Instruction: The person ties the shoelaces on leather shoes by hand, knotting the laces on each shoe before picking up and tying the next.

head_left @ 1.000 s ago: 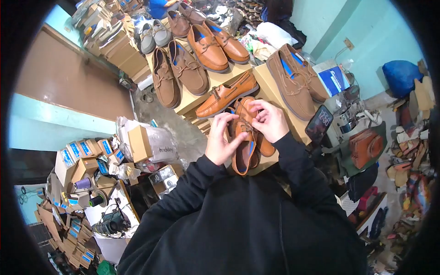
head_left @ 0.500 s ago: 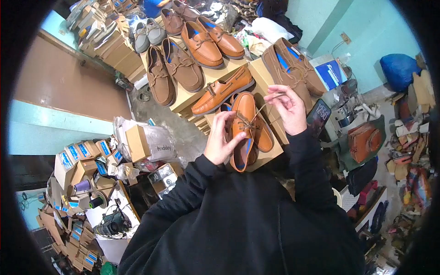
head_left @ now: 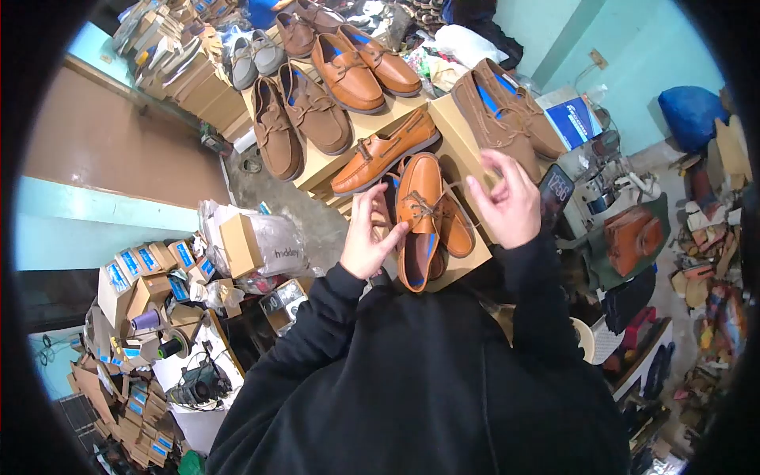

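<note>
A tan leather boat shoe [head_left: 419, 186] with a thin brown lace rests on top of other tan shoes on a cardboard box, its toe pointing away from me. My left hand [head_left: 366, 236] is at its left side, fingers apart, with the thumb tip at the shoe's edge; whether it touches is hard to tell. To the right of the shoe, my right hand [head_left: 511, 204] is raised with thumb and fingers apart, and no lace shows clearly between them. Just behind lies another tan boat shoe [head_left: 384, 154] on its side.
More shoes stand on boxes behind: a brown pair [head_left: 313, 111], a tan pair [head_left: 348, 75] and another brown pair [head_left: 507, 111]. A phone [head_left: 556, 188] is right of my right hand. Shoe boxes [head_left: 134, 269] and thread spools [head_left: 146, 320] fill the left side.
My right hand has let go of the lace and moved slightly right and down, its fingers parting. My left hand has loosened from the shoe and shifted left.
</note>
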Tool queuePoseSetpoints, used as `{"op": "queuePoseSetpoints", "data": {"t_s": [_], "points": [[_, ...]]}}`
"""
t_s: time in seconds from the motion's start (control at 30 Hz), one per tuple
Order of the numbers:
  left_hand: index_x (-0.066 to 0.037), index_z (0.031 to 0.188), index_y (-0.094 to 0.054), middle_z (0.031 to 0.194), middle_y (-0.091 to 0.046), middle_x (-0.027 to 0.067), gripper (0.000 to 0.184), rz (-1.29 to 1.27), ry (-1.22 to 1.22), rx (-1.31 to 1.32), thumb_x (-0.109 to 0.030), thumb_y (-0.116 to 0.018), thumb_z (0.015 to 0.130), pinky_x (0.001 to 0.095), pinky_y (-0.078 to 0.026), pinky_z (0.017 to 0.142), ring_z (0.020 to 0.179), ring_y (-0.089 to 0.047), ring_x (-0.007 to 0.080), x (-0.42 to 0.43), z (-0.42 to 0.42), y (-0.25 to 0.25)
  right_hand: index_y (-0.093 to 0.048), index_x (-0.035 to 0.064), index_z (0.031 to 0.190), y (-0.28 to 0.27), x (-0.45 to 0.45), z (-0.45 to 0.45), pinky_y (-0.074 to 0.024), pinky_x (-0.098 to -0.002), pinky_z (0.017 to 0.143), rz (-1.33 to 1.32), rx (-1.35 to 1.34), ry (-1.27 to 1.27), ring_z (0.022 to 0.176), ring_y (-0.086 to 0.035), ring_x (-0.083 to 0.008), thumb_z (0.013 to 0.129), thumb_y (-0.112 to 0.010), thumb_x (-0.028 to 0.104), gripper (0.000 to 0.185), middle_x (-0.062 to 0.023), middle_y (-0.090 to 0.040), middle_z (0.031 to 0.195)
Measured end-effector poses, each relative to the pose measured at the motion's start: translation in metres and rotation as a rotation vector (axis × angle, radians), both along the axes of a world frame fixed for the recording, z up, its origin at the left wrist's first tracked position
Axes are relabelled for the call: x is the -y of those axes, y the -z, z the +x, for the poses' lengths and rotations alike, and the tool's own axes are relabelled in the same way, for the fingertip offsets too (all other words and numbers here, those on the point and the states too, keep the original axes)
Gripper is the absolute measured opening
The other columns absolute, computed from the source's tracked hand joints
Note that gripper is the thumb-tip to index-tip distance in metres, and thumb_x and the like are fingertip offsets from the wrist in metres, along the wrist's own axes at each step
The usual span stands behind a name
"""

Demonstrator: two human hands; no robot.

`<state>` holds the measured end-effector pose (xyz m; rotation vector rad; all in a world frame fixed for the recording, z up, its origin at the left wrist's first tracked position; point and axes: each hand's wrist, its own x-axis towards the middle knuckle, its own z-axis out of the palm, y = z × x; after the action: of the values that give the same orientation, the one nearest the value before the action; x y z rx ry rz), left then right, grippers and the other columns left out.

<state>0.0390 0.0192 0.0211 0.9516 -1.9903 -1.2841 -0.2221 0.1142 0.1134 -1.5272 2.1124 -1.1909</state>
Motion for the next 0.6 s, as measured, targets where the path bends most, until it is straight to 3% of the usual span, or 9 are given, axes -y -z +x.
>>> {"op": "queuePoseSetpoints", "data": {"t_s": [0.1,0.2,0.23,0.27,0.33,0.47,0.53,0.57,0.6], "points": [[-0.004,0.140,-0.050,0.115,-0.060,0.0045,0.053,0.273,-0.021,-0.050,-0.012,-0.082,0.100,0.0332,-0.057,0.094,0.103,-0.065,0.0163,-0.010,0.010,0.012,-0.059,0.0033,0.133,0.031,-0.013,0.013,-0.0587,-0.0399,0.069,0.181,0.005,-0.050,0.076,-0.073,-0.0276,0.089,-0.091,0.039,0.065,-0.0122,-0.070,0.095],[-0.003,0.143,-0.046,0.116,-0.059,0.0061,0.059,0.438,0.033,-0.027,-0.014,-0.084,0.099,0.0328,-0.058,0.092,0.097,-0.066,0.0158,-0.022,0.012,0.027,-0.055,0.0015,0.134,0.064,-0.020,0.038,-0.0566,-0.0454,0.068,0.331,0.036,-0.147,0.073,-0.071,-0.0305,0.082,-0.095,0.054,0.083,-0.0114,-0.066,0.083],[-0.004,0.144,-0.044,0.116,-0.058,0.0066,0.065,0.348,0.060,0.015,-0.016,-0.087,0.097,0.0299,-0.059,0.080,0.097,-0.067,0.0150,-0.024,0.011,0.029,-0.052,0.0013,0.136,0.065,-0.018,0.046,-0.0567,-0.0449,0.069,0.406,0.110,-0.164,0.074,-0.072,-0.0321,0.085,-0.094,0.047,0.081,-0.0125,-0.067,0.084],[-0.003,0.142,-0.045,0.113,-0.059,0.0065,0.065,0.329,0.041,0.005,-0.018,-0.089,0.096,0.0304,-0.059,0.080,0.093,-0.067,0.0150,-0.026,0.009,0.029,-0.049,0.0005,0.141,0.081,-0.018,0.050,-0.0571,-0.0456,0.070,0.328,0.125,-0.193,0.075,-0.072,-0.0344,0.089,-0.089,0.031,0.073,-0.0135,-0.066,0.084],[-0.003,0.139,-0.047,0.106,-0.061,0.0063,0.067,0.295,0.003,-0.014,-0.021,-0.092,0.094,0.0314,-0.058,0.079,0.086,-0.066,0.0152,-0.032,0.004,0.023,-0.056,0.0047,0.146,0.094,-0.016,0.053,-0.0558,-0.0414,0.066,0.171,0.097,-0.162,0.069,-0.068,-0.0271,0.089,-0.080,0.010,0.062,-0.0102,-0.064,0.087],[-0.005,0.124,-0.056,0.104,-0.062,0.0006,0.038,0.498,0.008,-0.059,-0.022,-0.083,0.102,0.0242,-0.054,0.065,0.088,-0.063,0.0100,-0.038,0.009,0.007,-0.068,0.0091,0.146,0.060,-0.009,0.033,-0.0564,-0.0407,0.073,0.065,0.012,-0.261,0.076,-0.066,-0.0286,0.089,-0.069,-0.002,0.058,-0.0137,-0.064,0.091],[-0.004,0.105,-0.061,0.092,-0.060,-0.0028,0.024,0.221,-0.051,-0.101,-0.020,-0.079,0.104,0.0249,-0.049,0.072,0.083,-0.056,0.0080,-0.034,0.019,0.017,-0.069,0.0081,0.145,0.048,-0.003,0.022,-0.0568,-0.0393,0.077,0.081,0.042,-0.354,0.078,-0.066,-0.0292,0.091,-0.065,-0.004,0.056,-0.0145,-0.065,0.096],[-0.004,0.087,-0.058,0.076,-0.057,-0.0006,0.033,0.180,-0.178,-0.110,-0.018,-0.085,0.100,0.0285,-0.050,0.072,0.075,-0.057,0.0107,-0.032,0.021,0.020,-0.070,0.0078,0.144,0.036,-0.002,0.017,-0.0577,-0.0405,0.084,0.220,0.005,-0.401,0.087,-0.069,-0.0323,0.093,-0.062,-0.007,0.053,-0.0153,-0.068,0.104],[-0.004,0.089,-0.058,0.081,-0.056,0.0016,0.030,0.068,-0.198,-0.145,-0.016,-0.084,0.100,0.0272,-0.047,0.070,0.076,-0.055,0.0121,-0.028,0.022,0.018,-0.071,0.0096,0.143,0.040,0.000,0.013,-0.0581,-0.0422,0.085,0.197,-0.010,-0.434,0.090,-0.070,-0.0347,0.095,-0.062,-0.006,0.051,-0.0160,-0.068,0.104]]}}
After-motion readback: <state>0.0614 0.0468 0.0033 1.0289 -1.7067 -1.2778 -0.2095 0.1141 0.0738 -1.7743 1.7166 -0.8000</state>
